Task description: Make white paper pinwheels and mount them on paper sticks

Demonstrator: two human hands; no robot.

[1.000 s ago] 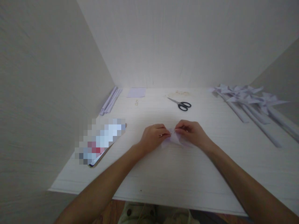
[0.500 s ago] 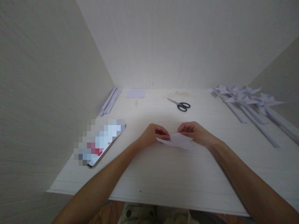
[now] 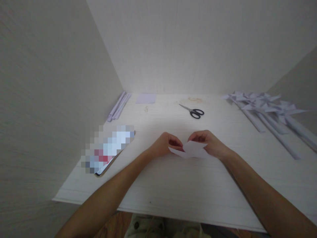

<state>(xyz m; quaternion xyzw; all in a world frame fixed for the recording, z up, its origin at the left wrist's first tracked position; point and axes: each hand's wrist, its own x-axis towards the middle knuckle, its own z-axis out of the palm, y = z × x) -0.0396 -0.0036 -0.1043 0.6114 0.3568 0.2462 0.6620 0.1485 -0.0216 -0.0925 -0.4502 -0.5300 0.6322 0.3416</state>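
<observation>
A piece of white paper [image 3: 194, 149] with cut or folded flaps is held between my two hands above the middle of the table. My left hand [image 3: 168, 144] pinches its left side, fingers closed. Gripping the right side is my right hand [image 3: 206, 142], its fingers partly hidden behind the paper. One pointed flap sticks out to the left and another to the right. Beyond my hands lie black-handled scissors [image 3: 192, 110], blades pointing to the back left.
Rolled paper sticks [image 3: 119, 106] lie at the back left, beside a square paper sheet [image 3: 146, 98] and small pale loops [image 3: 146, 109]. A phone [image 3: 112, 153] rests on the left. Several paper pinwheels [image 3: 264, 102] on sticks lie at right. Walls enclose the table's back and sides.
The paper has tilted slightly in my hands and its right flap shows more. My left hand has shifted a little to the right. The whole view has moved slightly.
</observation>
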